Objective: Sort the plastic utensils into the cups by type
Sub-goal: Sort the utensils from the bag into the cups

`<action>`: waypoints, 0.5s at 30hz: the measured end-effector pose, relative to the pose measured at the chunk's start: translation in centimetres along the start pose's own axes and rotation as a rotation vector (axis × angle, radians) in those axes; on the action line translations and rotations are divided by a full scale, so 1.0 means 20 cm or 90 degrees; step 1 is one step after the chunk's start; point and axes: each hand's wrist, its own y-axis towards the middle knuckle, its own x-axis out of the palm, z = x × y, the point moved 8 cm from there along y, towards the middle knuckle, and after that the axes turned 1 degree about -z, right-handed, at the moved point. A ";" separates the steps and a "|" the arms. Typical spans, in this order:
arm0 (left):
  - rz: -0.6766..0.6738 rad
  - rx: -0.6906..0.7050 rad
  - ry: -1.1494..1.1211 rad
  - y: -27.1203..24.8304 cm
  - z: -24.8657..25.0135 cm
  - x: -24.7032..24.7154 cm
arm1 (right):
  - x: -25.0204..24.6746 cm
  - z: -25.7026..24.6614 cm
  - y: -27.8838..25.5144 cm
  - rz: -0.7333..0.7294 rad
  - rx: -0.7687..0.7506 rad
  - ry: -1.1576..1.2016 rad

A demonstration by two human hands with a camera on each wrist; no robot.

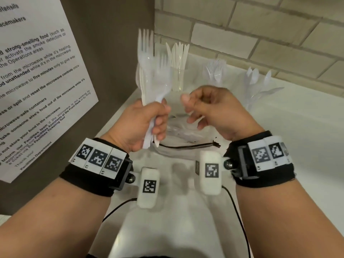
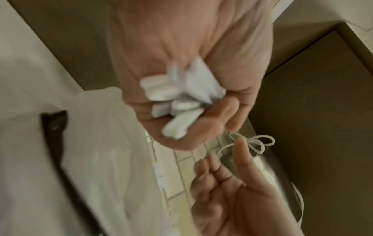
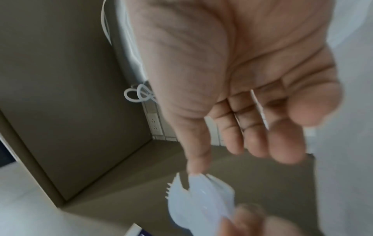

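My left hand [image 1: 158, 123] grips a bundle of white plastic forks [image 1: 149, 84] by the handles, tines up. The handle ends [image 2: 177, 99] stick out of the left fist [image 2: 201, 79], and the fork heads [image 3: 199, 199] are blurred in the right wrist view. My right hand [image 1: 191, 112] hovers just right of the bundle with loosely curled fingers [image 3: 252, 127] and holds nothing I can make out. Its palm [image 2: 232, 191] faces the left hand. Behind the hands a clear cup of knives [image 1: 178, 71] stands, with a cup of forks [image 1: 216, 71] and a cup of spoons [image 1: 258, 84] further right.
A clear plastic bag [image 1: 178, 136] with loose utensils lies on the white counter [image 1: 297, 146] under my hands, and a black cable [image 1: 186, 146] crosses it. A brown panel with a printed notice [image 1: 37, 81] closes the left side. A tiled wall [image 1: 260, 34] stands behind the cups.
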 end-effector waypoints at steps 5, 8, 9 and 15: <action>-0.195 -0.094 -0.067 -0.05 -0.11 0.11 | -0.03 -0.10 0.03 0.021 -0.089 0.130; -0.297 -0.141 -0.119 -0.06 -0.14 0.16 | 0.01 -0.10 0.04 -0.019 -0.097 0.164; -0.319 -0.150 -0.128 -0.07 -0.14 0.18 | 0.02 -0.10 0.04 -0.026 -0.099 0.170; -0.295 -0.156 -0.107 -0.06 -0.18 0.17 | 0.04 -0.11 0.04 -0.032 -0.149 0.107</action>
